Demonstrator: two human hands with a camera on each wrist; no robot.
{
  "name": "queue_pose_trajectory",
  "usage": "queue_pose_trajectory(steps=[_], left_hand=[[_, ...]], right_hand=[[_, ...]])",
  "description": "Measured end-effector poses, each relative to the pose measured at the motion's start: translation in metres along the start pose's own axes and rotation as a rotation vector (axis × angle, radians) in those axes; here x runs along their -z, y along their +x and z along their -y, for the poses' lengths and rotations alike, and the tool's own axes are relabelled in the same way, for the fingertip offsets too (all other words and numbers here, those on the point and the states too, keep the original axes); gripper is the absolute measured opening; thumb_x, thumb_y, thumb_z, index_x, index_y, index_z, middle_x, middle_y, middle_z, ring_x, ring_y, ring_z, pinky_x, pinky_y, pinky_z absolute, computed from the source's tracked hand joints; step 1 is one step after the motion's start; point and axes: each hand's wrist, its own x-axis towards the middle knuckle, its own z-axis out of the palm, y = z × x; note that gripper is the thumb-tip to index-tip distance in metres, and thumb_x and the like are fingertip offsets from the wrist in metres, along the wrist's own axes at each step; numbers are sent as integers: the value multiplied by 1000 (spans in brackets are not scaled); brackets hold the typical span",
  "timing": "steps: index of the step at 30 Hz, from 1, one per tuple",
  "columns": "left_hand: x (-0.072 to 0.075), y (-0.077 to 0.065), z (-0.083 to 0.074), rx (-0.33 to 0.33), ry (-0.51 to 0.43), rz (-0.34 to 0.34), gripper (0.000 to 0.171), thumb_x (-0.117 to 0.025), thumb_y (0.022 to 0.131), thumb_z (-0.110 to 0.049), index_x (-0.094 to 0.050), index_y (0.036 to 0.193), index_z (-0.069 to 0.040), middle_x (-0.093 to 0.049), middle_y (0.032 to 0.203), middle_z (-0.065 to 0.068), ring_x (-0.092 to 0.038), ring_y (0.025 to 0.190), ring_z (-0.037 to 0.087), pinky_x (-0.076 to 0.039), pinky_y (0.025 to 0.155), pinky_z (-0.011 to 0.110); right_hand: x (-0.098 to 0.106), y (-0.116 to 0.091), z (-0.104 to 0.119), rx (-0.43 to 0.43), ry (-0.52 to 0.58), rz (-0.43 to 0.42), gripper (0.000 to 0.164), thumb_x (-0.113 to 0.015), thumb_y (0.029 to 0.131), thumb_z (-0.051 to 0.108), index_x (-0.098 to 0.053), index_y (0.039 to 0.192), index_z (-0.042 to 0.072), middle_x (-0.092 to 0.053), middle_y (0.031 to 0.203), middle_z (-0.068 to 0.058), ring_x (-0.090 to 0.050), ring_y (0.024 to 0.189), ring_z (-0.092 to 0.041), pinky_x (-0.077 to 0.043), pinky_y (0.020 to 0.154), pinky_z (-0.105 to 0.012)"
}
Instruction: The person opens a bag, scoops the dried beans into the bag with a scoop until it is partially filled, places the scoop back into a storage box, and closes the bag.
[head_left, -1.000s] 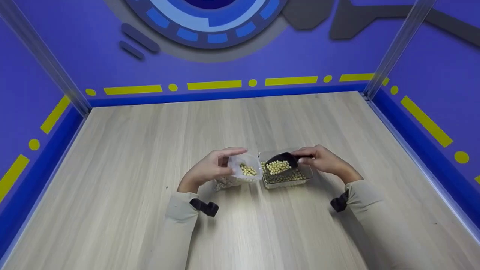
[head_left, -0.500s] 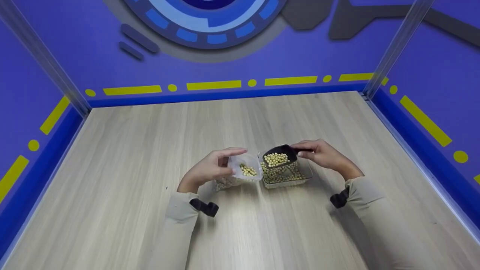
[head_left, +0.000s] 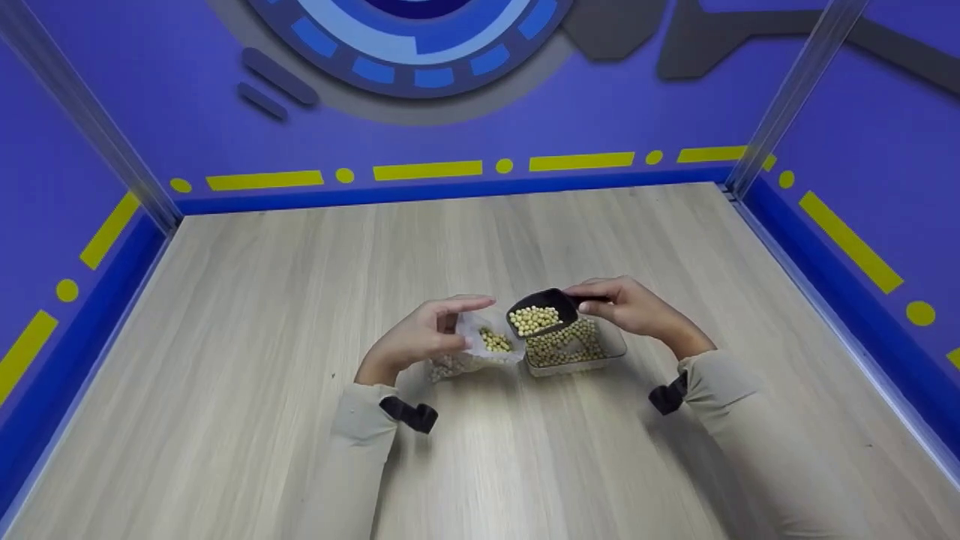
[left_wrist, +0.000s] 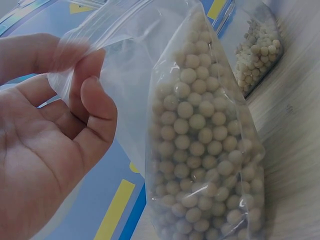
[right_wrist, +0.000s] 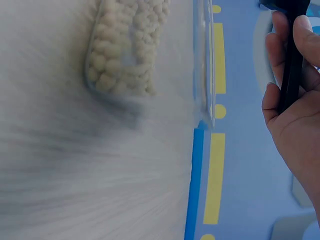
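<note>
My left hand (head_left: 414, 337) pinches the rim of a clear zip bag (left_wrist: 200, 130) between thumb and fingers. The bag stands on the table with its mouth spread, and round, pale yellow, soybean-like beans fill much of it. In my right hand (head_left: 637, 309) is a black scoop (head_left: 564, 301), gripped by its handle (right_wrist: 291, 75). Beans (head_left: 535, 320) lie heaped in the scoop's bowl. That bowl hangs at the right side of the bag's mouth, over the left edge of a clear rectangular container (head_left: 616, 351). More of the same beans lie in the container, right beside the bag.
A pale wood-grain table (head_left: 315, 277) carries everything. Blue panels (head_left: 450, 142) with yellow marks enclose its back and both sides. Black bands with small mounts (head_left: 409, 415) sit on both wrists.
The right hand has raised the bean-filled scoop out of the container and carried it left to the bag's mouth. The left hand and the bag have hardly moved.
</note>
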Motion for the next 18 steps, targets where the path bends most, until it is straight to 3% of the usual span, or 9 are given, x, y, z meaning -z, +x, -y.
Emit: queue_pose_trajectory(steps=[9, 18], left_hand=[[0, 1, 1, -18, 2, 15, 61, -51, 84, 12, -44, 143, -1, -46, 141, 17, -54, 84, 13, -48, 68, 19], [-1, 0, 0, -38, 41, 23, 60, -52, 83, 10, -43, 143, 1, -35, 151, 19, -45, 67, 4, -42, 60, 17]], right_hand=[[-5, 5, 7, 3, -63, 22, 33, -57, 95, 10, -62, 126, 0, -63, 123, -19, -61, 110, -28, -51, 84, -21], [-5, 8, 18, 75, -184, 18, 31, -58, 93, 6, -64, 124, 1, -67, 117, -16, -64, 105, -30, -53, 83, -33]])
